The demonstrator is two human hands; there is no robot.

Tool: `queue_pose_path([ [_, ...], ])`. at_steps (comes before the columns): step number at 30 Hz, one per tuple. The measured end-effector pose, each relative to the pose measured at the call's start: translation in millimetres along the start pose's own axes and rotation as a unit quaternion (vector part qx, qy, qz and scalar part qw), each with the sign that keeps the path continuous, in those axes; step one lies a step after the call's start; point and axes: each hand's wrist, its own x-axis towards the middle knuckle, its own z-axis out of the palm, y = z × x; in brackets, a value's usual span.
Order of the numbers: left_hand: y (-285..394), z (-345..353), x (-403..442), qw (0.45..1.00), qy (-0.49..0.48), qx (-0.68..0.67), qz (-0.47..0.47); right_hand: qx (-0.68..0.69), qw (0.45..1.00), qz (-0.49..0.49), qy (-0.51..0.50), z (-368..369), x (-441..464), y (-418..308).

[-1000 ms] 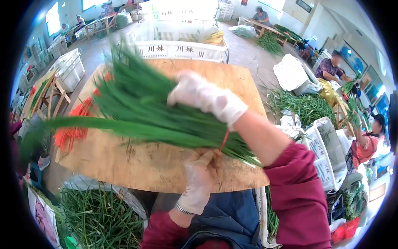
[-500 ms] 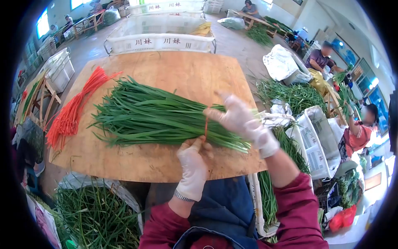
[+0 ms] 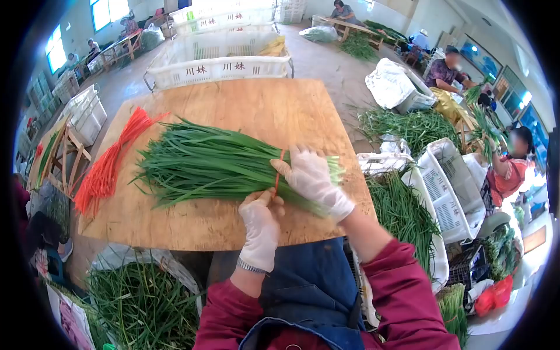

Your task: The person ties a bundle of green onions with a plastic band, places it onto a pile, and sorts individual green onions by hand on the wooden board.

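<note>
looks like the banding step: the green bundle [image 3: 204, 157] is lying sideways on the tabletop [image 3: 175, 233], with the red band [image 3: 277, 182] crossing it near the pale ends. left hand [image 3: 261, 224] is pinching at the band's near side, fingers closed. right hand [image 3: 315, 181] is pressing the stems beside it, fingers loosely open. imo the next move is calling for a steady pinch and even pressure, so nothing's slipping.
</note>
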Motion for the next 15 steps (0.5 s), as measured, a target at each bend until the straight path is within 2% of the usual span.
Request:
queue_pose_path([
  [1, 2, 2, 1, 1.000, 0.007, 0.008, 0.000, 0.000, 0.993, 0.065, 0.097, 4, -3, -14],
  [2, 3, 0, 0, 1.000, 0.021, 0.015, 0.000, 0.106, 0.991, 0.082, 0.030, -2, 3, -9],
  [4, 4, -5, -1, 1.000, 0.018, 0.021, -0.012, 0.311, 0.935, 0.139, -0.101, -39, 5, -5],
  [7, 10, 5, 2, 0.999, 0.020, 0.024, -0.019, 0.133, 0.990, 0.022, -0.035, -70, 1, -16],
  [8, 11, 5, 1, 0.999, 0.028, 0.028, -0.023, 0.036, 0.996, -0.010, -0.079, -67, 0, -18],
  [11, 12, 3, 3, 0.999, 0.014, 0.038, -0.018, -0.037, 0.989, -0.004, -0.142, -42, -10, -31],
  [12, 12, 4, 3, 0.999, 0.010, 0.039, -0.019, -0.072, 0.995, -0.017, -0.073, -30, -13, -35],
  [15, 12, 3, 3, 0.999, 0.011, 0.043, -0.023, -0.033, 0.999, 0.006, -0.033, -17, -19, -29],
])
